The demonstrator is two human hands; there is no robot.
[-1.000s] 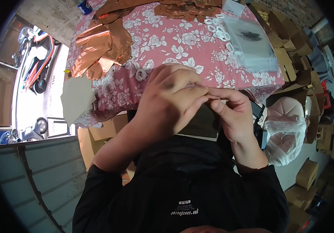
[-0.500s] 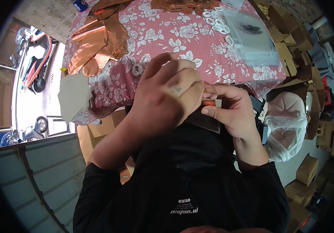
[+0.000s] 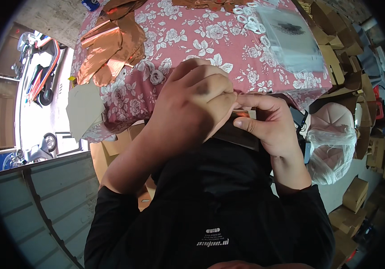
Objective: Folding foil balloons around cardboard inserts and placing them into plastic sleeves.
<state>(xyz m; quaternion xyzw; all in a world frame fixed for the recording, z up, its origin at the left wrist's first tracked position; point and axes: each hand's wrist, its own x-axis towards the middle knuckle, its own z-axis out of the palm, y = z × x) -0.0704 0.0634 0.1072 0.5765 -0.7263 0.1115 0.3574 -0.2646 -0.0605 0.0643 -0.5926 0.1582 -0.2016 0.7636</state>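
My left hand [image 3: 194, 105] is closed in front of my body at the table's near edge, fingers curled, its fingertips meeting those of my right hand. What it pinches, if anything, is hidden behind its knuckles. Between the thumb and forefinger of my right hand [image 3: 275, 121] is a flat packet [image 3: 242, 114] with shiny copper-coloured foil showing. A dark, see-through-looking flat sheet [image 3: 237, 135] hangs below both hands; I cannot tell whether it belongs to the packet. On the table, copper foil sheets [image 3: 111, 49] are piled to the left.
The table has a pink floral cloth [image 3: 188, 27]. At its far right lie clear plastic bags [image 3: 295, 49] and white cord coils [image 3: 250, 22]. A blue can [image 3: 90, 4] stands far left. Right of me are a plastic-wrapped stool [image 3: 331, 143] and cardboard boxes [image 3: 356, 193].
My left hand has tilted slightly and stays against the right one. The right hand has shifted a little, and more of the dark sheet below shows. The view has moved slightly.
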